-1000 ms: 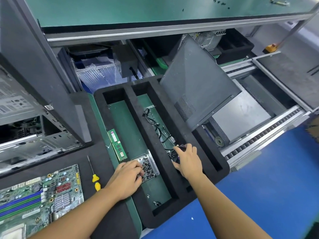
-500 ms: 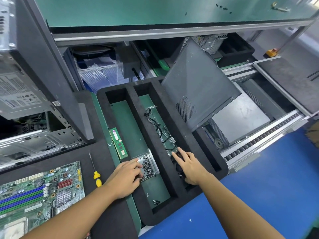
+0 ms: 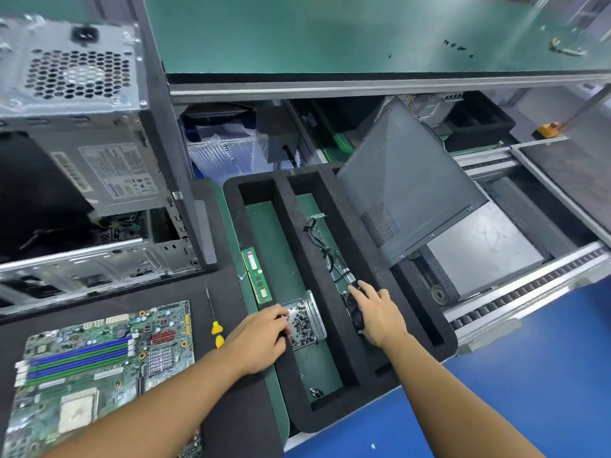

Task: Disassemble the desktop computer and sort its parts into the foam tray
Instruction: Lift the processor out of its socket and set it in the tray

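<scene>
The black foam tray (image 3: pixel 297 226) lies in the middle of the bench. My left hand (image 3: pixel 261 335) has its fingers curled, tips at the left edge of a clear screw box (image 3: pixel 307 322) in the tray's left compartment; whether they pinch anything is hidden. My right hand (image 3: pixel 380 315) rests flat, fingers spread, over a black fan (image 3: pixel 353 314) at the near end of the middle compartment, beside a cable bundle (image 3: pixel 327 249). Green RAM sticks (image 3: pixel 258 276) lie along the left compartment's edge. The motherboard (image 3: pixel 99 358) sits at lower left, and the opened computer case (image 3: pixel 82 160) stands behind it.
A yellow-handled screwdriver (image 3: pixel 215 325) lies between the motherboard and the tray. The grey side panel (image 3: pixel 406 193) leans in the tray's right slot. A roller conveyor (image 3: pixel 529 279) runs on the right, above a blue floor (image 3: pixel 529 375). Loose screws (image 3: pixel 315 391) lie at the near end of the left compartment.
My right hand went from closed around the black fan to lying with fingers spread over it. My left hand stayed at the screw box. My view swung left and up.
</scene>
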